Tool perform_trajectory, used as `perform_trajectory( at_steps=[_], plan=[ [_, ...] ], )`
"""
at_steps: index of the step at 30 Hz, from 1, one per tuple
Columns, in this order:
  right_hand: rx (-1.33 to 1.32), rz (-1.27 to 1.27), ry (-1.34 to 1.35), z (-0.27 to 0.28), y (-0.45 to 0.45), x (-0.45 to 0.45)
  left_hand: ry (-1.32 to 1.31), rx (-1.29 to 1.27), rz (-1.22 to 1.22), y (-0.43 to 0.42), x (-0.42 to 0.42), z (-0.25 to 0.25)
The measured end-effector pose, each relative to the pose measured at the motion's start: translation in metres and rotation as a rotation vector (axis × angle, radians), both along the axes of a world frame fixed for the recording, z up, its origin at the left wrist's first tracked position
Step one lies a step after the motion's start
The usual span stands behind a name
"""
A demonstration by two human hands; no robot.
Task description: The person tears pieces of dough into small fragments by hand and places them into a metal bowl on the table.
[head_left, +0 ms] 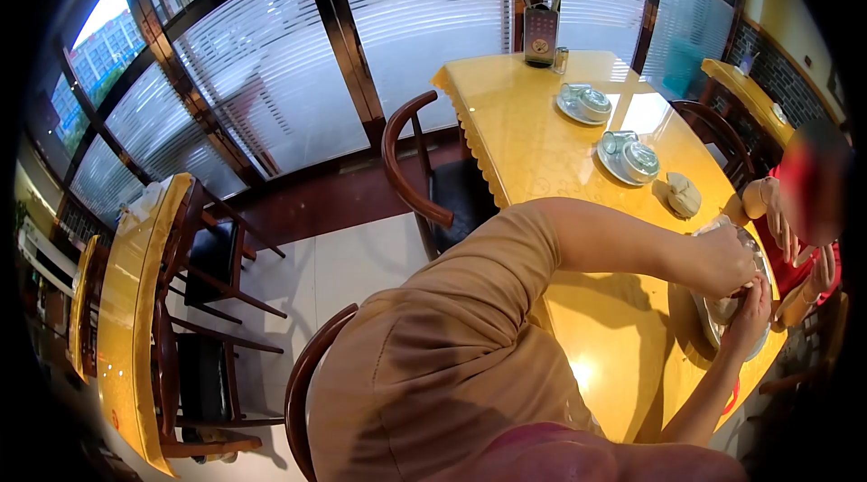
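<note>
left hand (725, 262), right hand (748, 316) close together over metal tray (708, 325) | grip: cannot tell | work low, inside rim

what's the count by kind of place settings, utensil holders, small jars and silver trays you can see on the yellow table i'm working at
place settings: 2
utensil holder: 1
small jar: 1
silver tray, partly hidden by your hands: 1
total: 5

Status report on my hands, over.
Left hand, right hand together over round plate; grip unclear. Pale item there, partly hidden. Another person's hands close by.
</note>
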State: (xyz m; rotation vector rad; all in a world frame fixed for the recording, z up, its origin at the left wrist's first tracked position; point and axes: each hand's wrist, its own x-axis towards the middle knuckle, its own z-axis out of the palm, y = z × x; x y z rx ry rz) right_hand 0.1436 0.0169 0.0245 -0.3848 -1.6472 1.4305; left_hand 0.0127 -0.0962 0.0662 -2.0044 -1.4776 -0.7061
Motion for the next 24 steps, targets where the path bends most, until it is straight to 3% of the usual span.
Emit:
perform_trajectory(
  at_steps=[4,10,13,15,17,21,24],
  plan=[
    [-0.117,0.127,0.072,-0.002,0.013,0.009,-0.111,0.198,-0.008,0.019,0.001,-0.016],
    [-0.386,0.239,0.193,0.007,0.02,0.018,-0.249,0.227,-0.064,0.024,0.021,-0.011],
    [-0.225,0.383,0.194,0.014,0.025,0.029,-0.415,0.125,-0.099,0.032,0.026,-0.006],
    [-0.159,0.347,0.116,0.02,0.018,0.037,-0.45,-0.001,-0.088,0.037,0.023,-0.002],
    [-0.121,0.251,0.017,0.026,0.01,0.042,-0.317,-0.152,-0.044,0.035,0.019,0.006],
    [0.357,0.071,-0.404,0.027,0.014,0.05,-0.105,-0.305,-0.029,0.028,0.018,0.012],
    [0.523,-0.042,-0.582,0.025,0.008,0.052,-0.054,-0.304,-0.073,0.039,0.015,-0.002]
  ],
)
